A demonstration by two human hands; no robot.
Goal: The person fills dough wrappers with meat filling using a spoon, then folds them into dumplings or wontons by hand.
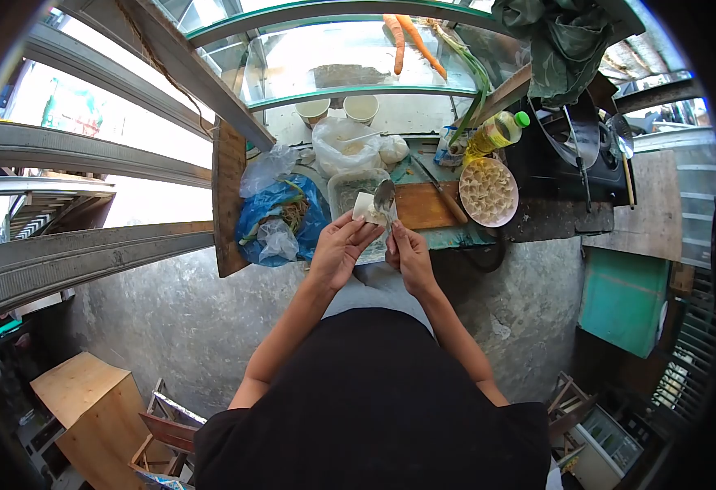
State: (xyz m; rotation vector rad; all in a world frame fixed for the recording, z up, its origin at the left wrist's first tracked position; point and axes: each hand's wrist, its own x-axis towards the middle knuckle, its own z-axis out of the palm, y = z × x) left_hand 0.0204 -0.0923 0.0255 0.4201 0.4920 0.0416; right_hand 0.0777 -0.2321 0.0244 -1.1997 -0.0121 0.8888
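My left hand [342, 247] pinches a thin, pale, square dough wrapper [363, 206] in front of my body. A small pale lump of filling [376, 217] appears to lie on it. In my right hand [412, 256] is a metal spoon [384, 193], its bowl tilted up beside the wrapper. Both hands are over the near part of a clear plastic container [332, 193], whose contents are partly hidden. Right of the hands, a round plate [489, 223] carries many folded dumplings [487, 189]. A wooden cutting board [423, 206] lies between, with a knife [452, 202] across it.
A blue plastic bag [248, 219] with greens sits left, a white bag [343, 147] behind the container. Two cups [361, 108] stand farther back. An oil bottle [498, 133] leans near the plate. Carrots [419, 45] lie behind glass. A black stove [550, 175] stands right.
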